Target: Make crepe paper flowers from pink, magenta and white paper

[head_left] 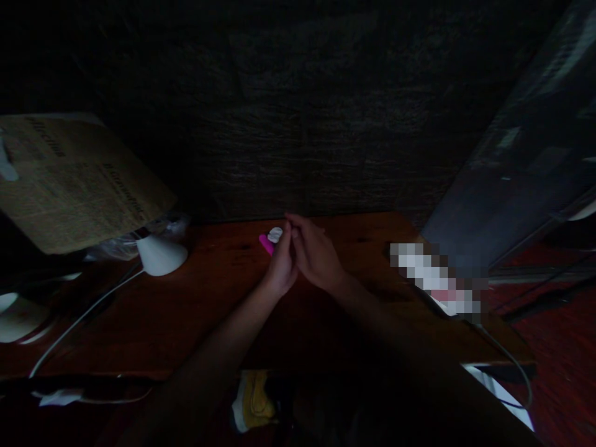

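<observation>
My left hand point(282, 266) and my right hand point(319, 253) are pressed together, palm to palm, above the wooden table point(214, 310). Both hands are closed, and whatever lies between the palms, if anything, is hidden. Just beyond my left hand lie a bright pink lump point(266, 244) and a white lump point(275, 234), side by side on the wood. They look soft, but the dim light hides what they are made of. My left fingers cover part of the pink one.
At left stand a white cone-shaped lamp point(162, 255) with a cable, a white cup point(21, 318) and a printed paper bag point(79, 180). A blurred-out device point(433, 279) with a cable lies at right. A dark wall point(298, 124) rises behind the table.
</observation>
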Available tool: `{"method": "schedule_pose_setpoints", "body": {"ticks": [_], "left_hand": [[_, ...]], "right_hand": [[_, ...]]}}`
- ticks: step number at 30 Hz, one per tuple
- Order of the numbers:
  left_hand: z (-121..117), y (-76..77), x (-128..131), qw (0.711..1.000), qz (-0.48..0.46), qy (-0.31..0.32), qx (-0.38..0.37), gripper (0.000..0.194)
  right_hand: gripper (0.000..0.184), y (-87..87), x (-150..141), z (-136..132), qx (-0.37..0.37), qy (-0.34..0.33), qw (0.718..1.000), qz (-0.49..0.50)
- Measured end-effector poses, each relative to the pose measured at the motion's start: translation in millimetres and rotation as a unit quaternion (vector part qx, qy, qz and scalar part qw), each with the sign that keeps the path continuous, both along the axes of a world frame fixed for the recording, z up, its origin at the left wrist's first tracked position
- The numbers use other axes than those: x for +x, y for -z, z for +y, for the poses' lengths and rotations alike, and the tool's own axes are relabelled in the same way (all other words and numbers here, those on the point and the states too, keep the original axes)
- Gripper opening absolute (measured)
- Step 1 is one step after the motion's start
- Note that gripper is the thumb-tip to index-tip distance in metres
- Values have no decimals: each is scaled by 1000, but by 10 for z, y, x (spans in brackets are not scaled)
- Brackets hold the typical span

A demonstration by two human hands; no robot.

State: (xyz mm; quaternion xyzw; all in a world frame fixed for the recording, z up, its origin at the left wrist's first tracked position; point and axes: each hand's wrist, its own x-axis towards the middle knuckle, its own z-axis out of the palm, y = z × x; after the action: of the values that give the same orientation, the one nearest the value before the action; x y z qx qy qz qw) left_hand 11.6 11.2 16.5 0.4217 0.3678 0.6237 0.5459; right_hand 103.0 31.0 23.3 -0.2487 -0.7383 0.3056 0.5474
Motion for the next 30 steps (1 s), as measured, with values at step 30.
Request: {"method": "schedule_pose_setpoints", "body": {"ticks": [30], "left_hand": [[-2, -301, -645, 965, -223, 25, -138, 63]], "right_hand": [[41, 49, 182, 233, -81, 149, 983, 72]]}}
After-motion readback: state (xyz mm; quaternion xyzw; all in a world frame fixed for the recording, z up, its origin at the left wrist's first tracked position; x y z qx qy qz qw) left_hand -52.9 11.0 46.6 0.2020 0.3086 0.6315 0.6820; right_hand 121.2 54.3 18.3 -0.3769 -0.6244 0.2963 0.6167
